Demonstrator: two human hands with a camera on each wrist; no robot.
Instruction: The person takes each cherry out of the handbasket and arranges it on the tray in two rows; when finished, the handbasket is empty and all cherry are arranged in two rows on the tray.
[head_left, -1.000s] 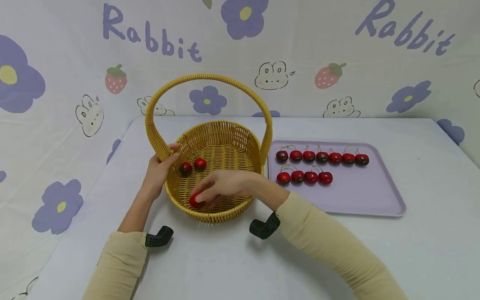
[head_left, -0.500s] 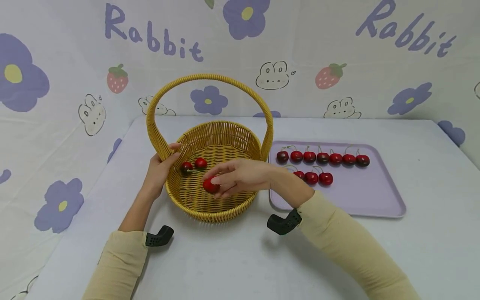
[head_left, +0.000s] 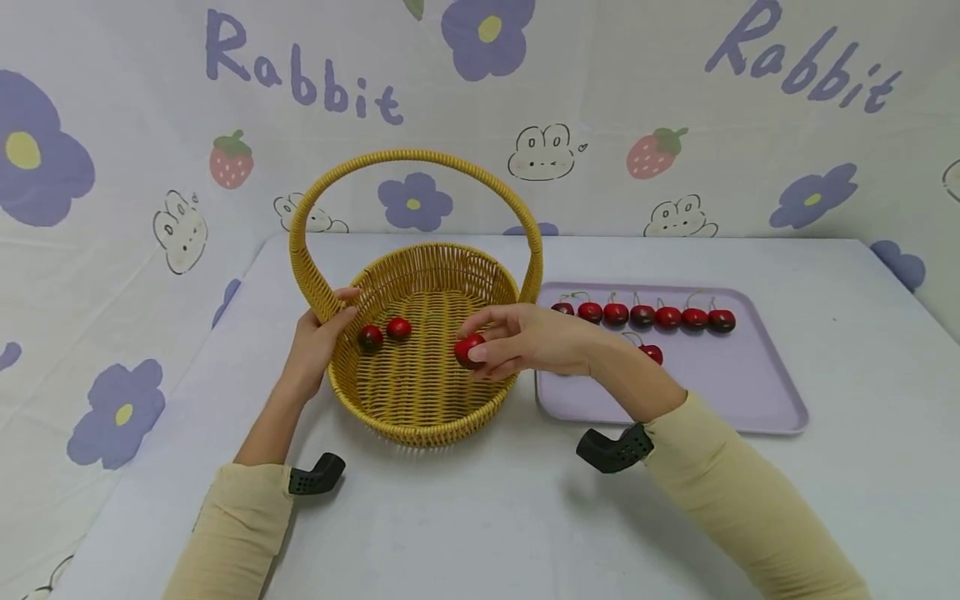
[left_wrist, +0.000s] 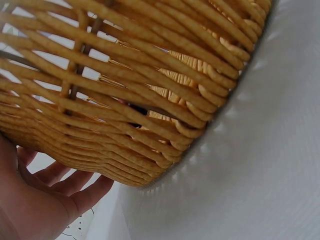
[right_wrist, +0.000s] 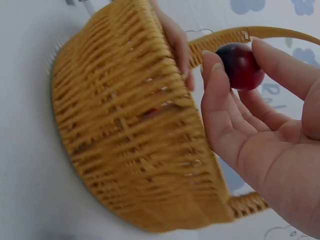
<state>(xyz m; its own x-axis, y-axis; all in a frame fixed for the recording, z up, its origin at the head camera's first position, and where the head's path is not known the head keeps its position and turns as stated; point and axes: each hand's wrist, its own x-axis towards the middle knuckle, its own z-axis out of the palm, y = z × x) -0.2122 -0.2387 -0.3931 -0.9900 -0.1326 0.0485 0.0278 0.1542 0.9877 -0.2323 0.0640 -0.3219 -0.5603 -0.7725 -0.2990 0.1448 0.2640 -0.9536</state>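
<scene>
My right hand [head_left: 543, 337] pinches a dark red cherry [head_left: 468, 351] between thumb and fingertips, above the right side of a yellow wicker basket [head_left: 423, 435]. In the right wrist view the cherry [right_wrist: 241, 66] is part red, part nearly black, and held higher than the basket's rim. My left hand [head_left: 313, 354] grips the basket at its left rim, by the foot of the tall arched handle [head_left: 420, 156]. Fingers [left_wrist: 92, 195] lie along the rim in the left wrist view. Two cherries rest inside the basket at the left, one darker [head_left: 370, 337] and one brighter [head_left: 399, 328].
A lilac tray [head_left: 727, 392] stands right of the basket. Along its back lies a row of several stemmed cherries [head_left: 642, 316]. A cherry [head_left: 653, 353] of a second row shows beyond my right wrist, which hides the rest. A printed cloth [head_left: 600, 83] hangs behind.
My right hand has lifted a cherry from the basket's front floor and carried it up and right, toward the tray. The left hand keeps its hold on the basket.
</scene>
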